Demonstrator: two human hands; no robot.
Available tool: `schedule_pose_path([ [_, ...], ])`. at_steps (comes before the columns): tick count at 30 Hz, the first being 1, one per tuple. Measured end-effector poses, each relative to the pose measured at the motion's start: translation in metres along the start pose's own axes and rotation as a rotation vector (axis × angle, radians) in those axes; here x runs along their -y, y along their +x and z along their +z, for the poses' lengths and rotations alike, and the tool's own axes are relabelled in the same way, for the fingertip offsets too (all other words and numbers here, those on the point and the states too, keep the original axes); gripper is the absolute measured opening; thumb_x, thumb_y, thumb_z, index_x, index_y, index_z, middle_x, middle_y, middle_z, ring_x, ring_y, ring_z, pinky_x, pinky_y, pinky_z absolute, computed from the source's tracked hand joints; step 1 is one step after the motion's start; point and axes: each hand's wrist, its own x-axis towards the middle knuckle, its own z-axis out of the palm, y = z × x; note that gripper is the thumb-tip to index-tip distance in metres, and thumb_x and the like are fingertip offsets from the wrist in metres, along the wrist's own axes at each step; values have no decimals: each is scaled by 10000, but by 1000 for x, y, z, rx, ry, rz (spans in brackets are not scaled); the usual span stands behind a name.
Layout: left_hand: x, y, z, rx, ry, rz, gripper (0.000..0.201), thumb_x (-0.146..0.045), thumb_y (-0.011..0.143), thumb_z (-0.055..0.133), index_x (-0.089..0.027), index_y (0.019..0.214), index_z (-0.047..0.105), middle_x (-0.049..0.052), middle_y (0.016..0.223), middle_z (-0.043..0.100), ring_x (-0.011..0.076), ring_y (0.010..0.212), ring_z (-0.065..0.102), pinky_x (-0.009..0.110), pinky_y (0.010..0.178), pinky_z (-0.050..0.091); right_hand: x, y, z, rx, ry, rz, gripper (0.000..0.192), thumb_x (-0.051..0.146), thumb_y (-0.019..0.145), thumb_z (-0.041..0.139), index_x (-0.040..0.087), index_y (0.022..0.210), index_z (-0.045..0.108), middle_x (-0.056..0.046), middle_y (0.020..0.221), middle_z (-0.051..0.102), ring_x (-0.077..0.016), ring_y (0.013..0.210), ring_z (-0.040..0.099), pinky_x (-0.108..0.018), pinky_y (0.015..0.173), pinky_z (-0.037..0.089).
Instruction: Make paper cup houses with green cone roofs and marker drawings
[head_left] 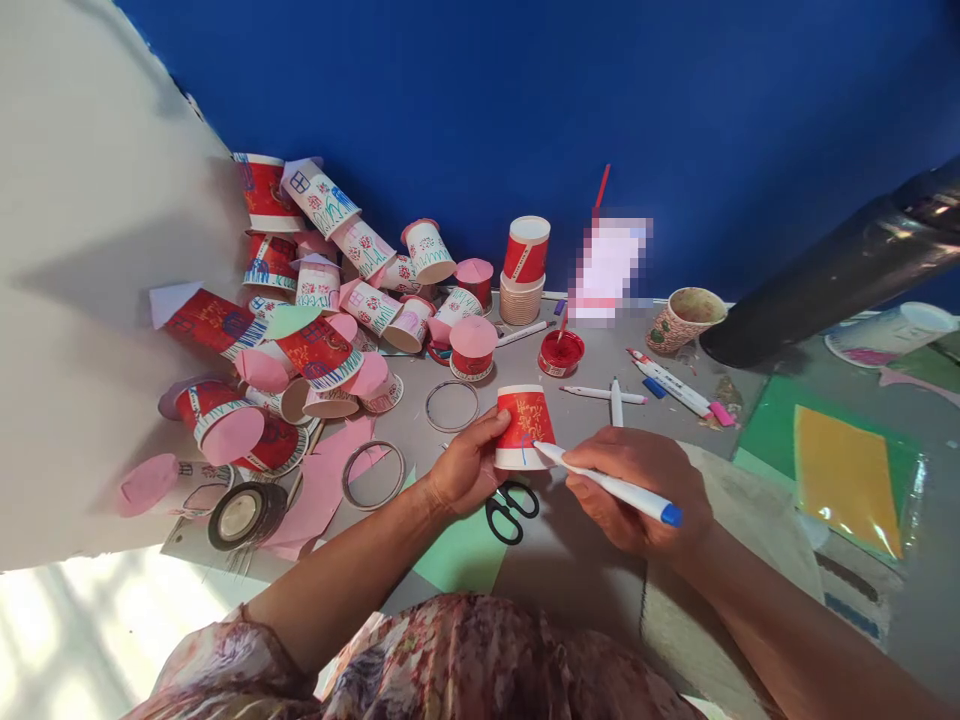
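My left hand [469, 465] is closed around a red paper cup [526, 420], which sits upside down with its white rim toward me. Gold lettering and a few blue marker strokes show on the cup's side. In my right hand [660, 480] is a white marker with a blue end [626, 490]; its tip touches the cup near the blue strokes. Black-handled scissors [511, 512] lie just below the cup, partly over a green paper sheet [465, 550]. An open red tub [561, 353] with a stick in it stands behind the cup.
Decorated paper cups [322, 350] with paper tops are heaped at left. Tape rings [373, 475] and a black tape roll [246, 515] lie before them. A cup stack [523, 300] stands at the wall. Markers [675, 385], a patterned cup [684, 320], a black pipe [817, 280] and coloured sheets [847, 475] are at right.
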Motion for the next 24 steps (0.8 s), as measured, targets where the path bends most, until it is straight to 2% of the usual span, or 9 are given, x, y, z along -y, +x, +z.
schedule_pose_path([
  [3,1,-1,3,19,27,52,203,-238,893,695,-125,1061,705,104,965,780,199,814,744,297,768,598,1,0,1,11,10,-9,110,178,932,604,193,1012,678,-38,740,757,-159,568,681,-272,538,522],
  [8,1,-2,5,28,27,65,199,-227,885,703,-129,1059,710,98,964,779,189,818,741,282,783,598,0,-1,3,1,-8,-34,105,179,934,616,181,1023,672,-51,751,759,-162,574,671,-275,535,512],
  [17,-1,-2,5,10,-10,8,259,-261,912,661,-110,1120,689,127,1023,774,243,882,745,386,836,600,3,0,2,-83,-78,-7,109,139,909,624,190,995,669,-39,700,754,-157,536,657,-277,514,500],
  [24,0,-1,3,2,8,17,205,-249,920,647,-115,1070,685,114,953,774,212,814,742,339,822,590,3,1,3,-4,-54,-54,101,182,933,614,177,1022,663,-53,732,760,-164,557,669,-280,506,489],
])
